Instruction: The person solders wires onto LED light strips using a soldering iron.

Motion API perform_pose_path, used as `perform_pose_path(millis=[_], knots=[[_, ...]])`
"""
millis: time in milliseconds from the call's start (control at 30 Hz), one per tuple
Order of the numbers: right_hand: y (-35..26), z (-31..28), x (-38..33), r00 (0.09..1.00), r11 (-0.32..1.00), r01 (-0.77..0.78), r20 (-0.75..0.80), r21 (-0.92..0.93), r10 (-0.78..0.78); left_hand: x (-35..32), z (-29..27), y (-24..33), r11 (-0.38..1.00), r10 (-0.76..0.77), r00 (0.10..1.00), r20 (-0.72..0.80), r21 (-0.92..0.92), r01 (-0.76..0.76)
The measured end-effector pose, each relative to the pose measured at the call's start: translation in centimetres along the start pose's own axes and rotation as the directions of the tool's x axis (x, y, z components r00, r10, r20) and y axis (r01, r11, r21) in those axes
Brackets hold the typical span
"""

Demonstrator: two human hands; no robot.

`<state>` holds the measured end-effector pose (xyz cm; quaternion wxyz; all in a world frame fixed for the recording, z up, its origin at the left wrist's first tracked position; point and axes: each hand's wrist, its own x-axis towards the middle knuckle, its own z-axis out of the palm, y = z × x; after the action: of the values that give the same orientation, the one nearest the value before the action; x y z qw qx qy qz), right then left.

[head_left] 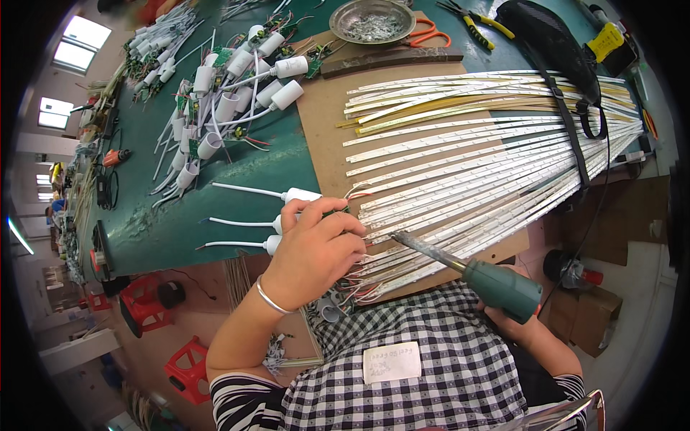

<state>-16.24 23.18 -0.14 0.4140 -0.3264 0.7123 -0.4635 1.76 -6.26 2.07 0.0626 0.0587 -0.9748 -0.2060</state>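
Note:
My right hand is wrapped round the green handle of a soldering iron. The iron's metal shaft points left, its tip at the left ends of several thin white LED strips fanned out side by side. My left hand, with a bracelet on its wrist, has its fingers bent and closed beside the tip, at the strip ends. What those fingertips pinch is hidden. White plastic lamp caps with white cables lie under and beside this hand. Red and white wires run between the caps and the strips.
A pile of white caps with green circuit boards lies at the far left. Behind the brown board are a metal bowl, orange-handled scissors and yellow-handled pliers. A black strap crosses the strips. Red stools stand below left.

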Motion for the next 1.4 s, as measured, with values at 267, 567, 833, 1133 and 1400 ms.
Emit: perform_pose_path(millis=[267, 567, 833, 1133, 1400], knots=[[0.5, -0.2, 0.0, 0.999, 0.992, 0.033, 0.036, -0.12, -0.029, 0.7, 1.2, 1.2, 0.981, -0.193, 0.974, -0.116, -0.028, 0.191], [-0.1, 0.4, 0.5, 1.0, 1.0, -0.008, 0.026, -0.01, 0.009, 0.9, 1.3, 1.4, 0.979, -0.197, 0.974, -0.115, 0.035, 0.202], [0.7, 0.4, 0.4, 0.994, 0.989, 0.107, 0.045, -0.102, -0.103, 0.8, 1.3, 1.3, 0.98, -0.188, 0.976, -0.111, 0.036, 0.193], [-0.2, -0.1, 1.5, 0.928, 0.845, 0.371, 0.176, -0.385, -0.328, 1.1, 1.3, 1.5, 0.981, -0.178, 0.978, -0.105, 0.065, 0.185], [0.1, 0.4, 0.8, 0.986, 0.962, 0.162, 0.081, -0.218, -0.148, 1.3, 1.2, 1.4, 0.98, -0.167, 0.982, -0.091, 0.093, 0.176]])
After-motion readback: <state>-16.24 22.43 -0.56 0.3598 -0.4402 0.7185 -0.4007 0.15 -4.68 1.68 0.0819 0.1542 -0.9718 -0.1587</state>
